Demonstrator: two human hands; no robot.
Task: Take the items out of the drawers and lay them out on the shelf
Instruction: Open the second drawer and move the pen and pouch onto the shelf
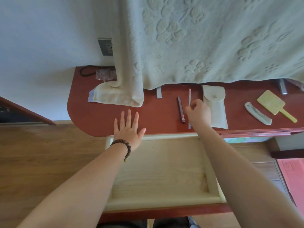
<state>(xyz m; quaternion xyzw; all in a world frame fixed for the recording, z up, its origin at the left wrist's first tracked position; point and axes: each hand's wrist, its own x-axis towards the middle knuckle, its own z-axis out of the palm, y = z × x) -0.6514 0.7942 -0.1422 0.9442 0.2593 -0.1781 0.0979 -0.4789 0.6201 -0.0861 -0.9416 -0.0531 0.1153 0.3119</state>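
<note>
One drawer (158, 170) looks emptied; your right hand (198, 112) pinches a pencil (189, 97) on the shelf (161, 116), left hand (129, 127) flat. Let go, try another drawer.

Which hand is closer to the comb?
The right hand. It pinches a thin stick beside the pouch, left of the comb. The left hand lies flat, farther left.

Cream blanket (205, 43), wall socket (107, 47), wooden floor (41, 153)

Two pens (181, 111), one pouch (215, 106), one comb (257, 113), one mirror (274, 104).
</note>
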